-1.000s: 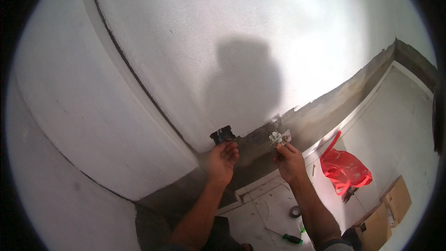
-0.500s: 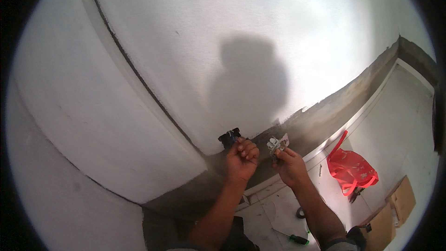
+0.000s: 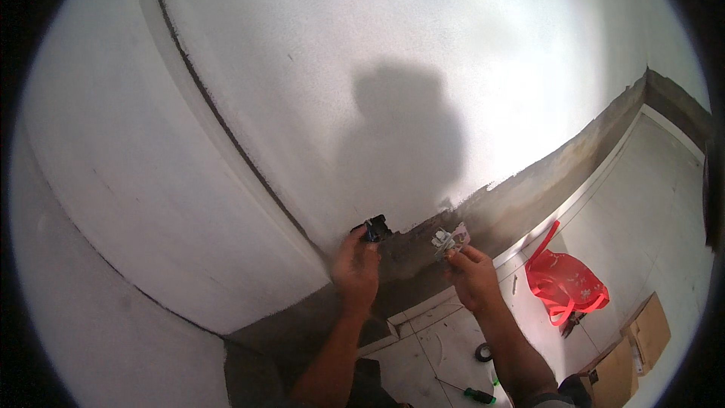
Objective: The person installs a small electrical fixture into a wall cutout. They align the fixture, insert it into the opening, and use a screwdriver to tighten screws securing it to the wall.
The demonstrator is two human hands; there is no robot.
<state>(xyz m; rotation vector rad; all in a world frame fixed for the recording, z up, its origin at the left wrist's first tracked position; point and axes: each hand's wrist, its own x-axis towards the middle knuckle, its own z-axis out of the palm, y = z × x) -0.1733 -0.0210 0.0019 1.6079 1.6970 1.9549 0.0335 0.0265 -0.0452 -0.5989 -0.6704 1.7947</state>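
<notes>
Our left hand (image 3: pixel 356 270) grips a small black fitting (image 3: pixel 374 229) against the white wall (image 3: pixel 362 68); our right hand (image 3: pixel 473 281) pinches a small clear packet (image 3: pixel 450 240).

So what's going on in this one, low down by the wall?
A person is working low at a white wall, near its grey unpainted base strip. The left hand holds a small black part right against the wall. The right hand holds a small clear packet of metal bits just off the wall. On the floor lie a red plastic bag, a green-handled screwdriver, a roll of black tape and some cardboard.
</notes>
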